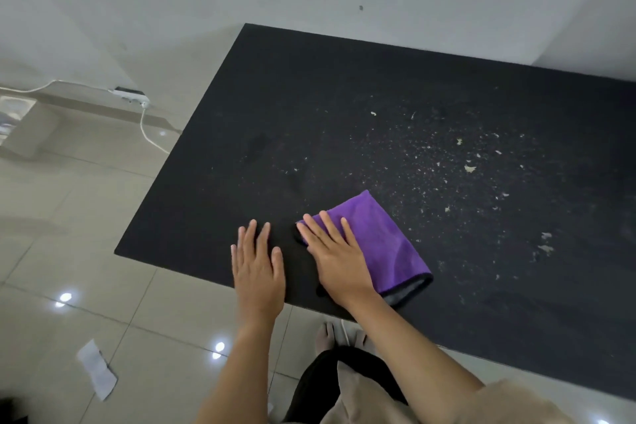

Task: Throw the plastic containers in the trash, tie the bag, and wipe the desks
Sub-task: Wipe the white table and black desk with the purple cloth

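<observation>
Hands at work on a crumb-strewn desk point(309, 96), wiping under way.

Right hand point(339, 260) presses flat, fingers straight, on a folded purple cloth point(382, 237) near the desk's front edge; left hand point(258, 267) rests flat and spread on the bare surface just beside it. Crumbs point(457, 162) are scattered over the desk to the right of the cloth, so most of the wiping appears left to do. No containers or trash bag are in view; that part cannot be judged.

both hands flat, fingers straight, left point(257, 265), right point(335, 256), forearms bare
</observation>
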